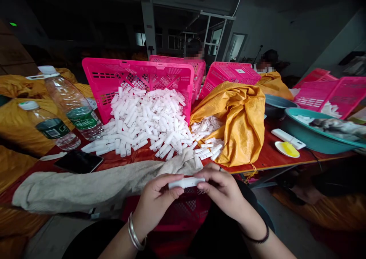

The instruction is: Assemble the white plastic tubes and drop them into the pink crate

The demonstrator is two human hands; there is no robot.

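Between my two hands a white plastic tube (187,182) lies nearly level, just in front of the table edge. My left hand (160,198) pinches its left end between thumb and fingers. The right end is gripped by the fingertips of my right hand (221,186). Beyond my hands a big heap of similar white tubes (148,118) spills from a tipped pink crate (114,74). More white tubes (210,146) lie at the mouth of an orange sack (246,118). A grey cloth (85,190) runs along the table edge by my left hand.
Two water bottles (82,114) and a black phone (78,161) stand and lie at the left. To the right are a teal basin (309,137), a white dish with a yellow piece (290,149), and more pink crates (340,93). Other people sit behind the crates.
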